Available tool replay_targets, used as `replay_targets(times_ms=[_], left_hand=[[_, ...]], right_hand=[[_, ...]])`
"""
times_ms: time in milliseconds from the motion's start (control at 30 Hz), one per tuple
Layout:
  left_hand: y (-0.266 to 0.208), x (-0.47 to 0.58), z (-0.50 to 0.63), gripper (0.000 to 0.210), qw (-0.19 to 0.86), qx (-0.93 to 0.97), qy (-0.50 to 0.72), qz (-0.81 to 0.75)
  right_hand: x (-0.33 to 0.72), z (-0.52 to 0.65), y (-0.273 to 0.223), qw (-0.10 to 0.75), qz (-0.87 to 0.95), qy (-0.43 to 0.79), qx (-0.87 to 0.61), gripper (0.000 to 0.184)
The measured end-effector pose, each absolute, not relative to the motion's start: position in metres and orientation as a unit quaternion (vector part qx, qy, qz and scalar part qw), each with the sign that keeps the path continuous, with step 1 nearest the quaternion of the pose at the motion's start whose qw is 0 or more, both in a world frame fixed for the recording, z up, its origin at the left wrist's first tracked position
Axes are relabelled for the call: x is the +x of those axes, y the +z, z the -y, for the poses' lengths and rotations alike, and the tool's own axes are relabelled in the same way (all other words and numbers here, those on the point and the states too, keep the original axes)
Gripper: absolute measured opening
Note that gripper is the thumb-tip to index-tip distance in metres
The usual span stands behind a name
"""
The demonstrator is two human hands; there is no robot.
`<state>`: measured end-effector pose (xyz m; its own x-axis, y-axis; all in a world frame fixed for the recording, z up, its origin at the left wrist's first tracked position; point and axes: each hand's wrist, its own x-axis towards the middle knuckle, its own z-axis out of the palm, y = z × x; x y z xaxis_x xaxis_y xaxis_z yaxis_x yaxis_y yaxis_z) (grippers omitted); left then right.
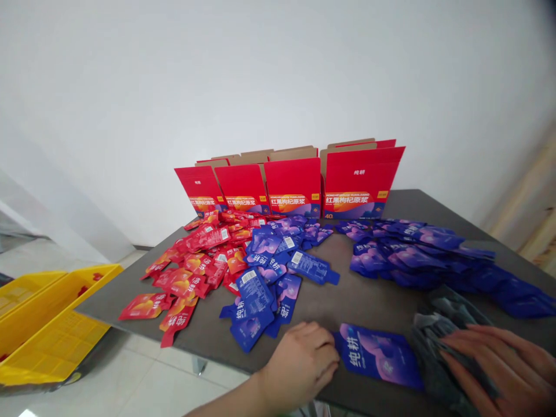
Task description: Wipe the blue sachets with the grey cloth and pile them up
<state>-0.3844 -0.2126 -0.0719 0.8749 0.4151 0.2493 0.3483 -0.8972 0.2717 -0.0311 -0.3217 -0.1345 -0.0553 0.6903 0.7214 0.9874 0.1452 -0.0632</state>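
A blue pouch [380, 354] lies face up near the front edge of the table, its narrow end at my left hand. The fingers of my left hand [304, 359] are curled closed on that narrow end. On the right, my right hand [508, 365] grips a crumpled dark grey cloth [452, 347], which touches or covers the pouch's right end. Beyond the cloth lies a long overlapping pile of blue pouches [417, 255]. Loose blue pouches [252, 292] are heaped left of centre, against a pile of red pouches [186, 278].
Several open red cardboard boxes [293, 179] stand in a row along the back of the grey table [334, 301], before a white wall. Yellow crates [56, 324] with some red items inside sit lower on the left, beside the table.
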Motion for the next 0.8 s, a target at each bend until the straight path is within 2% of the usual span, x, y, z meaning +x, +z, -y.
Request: replay_targets(times_ms=[167, 267, 367, 533, 667, 800], left_hand=[[-0.09, -0.378, 0.231, 0.014, 0.106, 0.957, 0.215, -0.162], [-0.091, -0.373, 0.23, 0.015, 0.099, 0.96, 0.215, -0.149], [-0.089, -0.373, 0.228, 0.014, 0.089, 0.961, 0.214, -0.151], [-0.09, -0.375, 0.228, 0.015, 0.088, 0.957, 0.235, -0.148], [-0.094, -0.381, 0.229, 0.016, 0.072, 0.948, 0.27, -0.15], [-0.103, -0.388, 0.23, 0.026, 0.055, 0.949, 0.246, -0.192]], right_hand=[[-0.095, 0.32, -0.105, 0.296, 0.718, -0.282, -0.562, 0.023], [-0.138, 0.314, -0.093, 0.286, 0.747, -0.246, -0.547, 0.019], [-0.16, 0.309, -0.091, 0.26, 0.761, -0.218, -0.554, 0.026], [-0.133, 0.314, -0.11, 0.217, 0.772, -0.247, -0.544, 0.049], [-0.085, 0.327, -0.141, 0.163, 0.765, -0.261, -0.566, 0.047], [-0.057, 0.335, -0.149, 0.207, 0.706, -0.205, -0.645, 0.044]])
